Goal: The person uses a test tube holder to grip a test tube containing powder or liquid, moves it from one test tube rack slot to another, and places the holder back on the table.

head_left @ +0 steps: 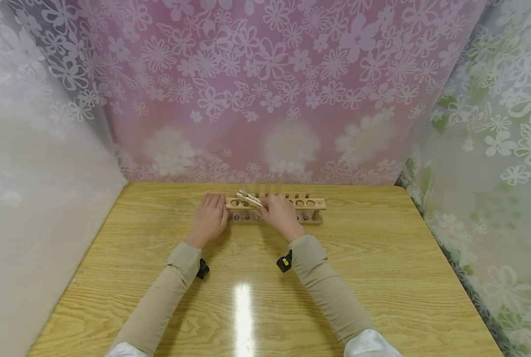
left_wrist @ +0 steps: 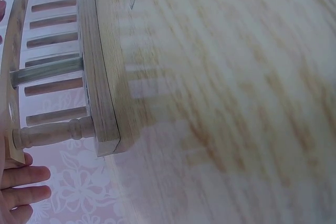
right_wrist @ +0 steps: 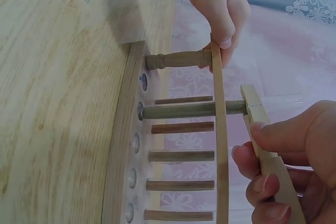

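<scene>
A wooden test tube rack [head_left: 321,204] stands near the table's far edge, with round holes along its upper board. At its left end, my left hand [head_left: 209,218] grips the upper board between thumb and fingers, as the right wrist view shows. My right hand [head_left: 283,213] holds a wooden test tube clamp [right_wrist: 254,109] above the board. The clamp's end lies around the upper part of a test tube [right_wrist: 178,110] with greenish-grey contents. That tube stands through a hole near the left end, its foot at the lower board.
Several clear glass tubes [head_left: 267,186] rise behind the upper board on the rack's pegs. The wood-grain table [head_left: 229,277] stretches toward me. A pink floral curtain [head_left: 265,99] hangs behind it, with pale curtains at both sides.
</scene>
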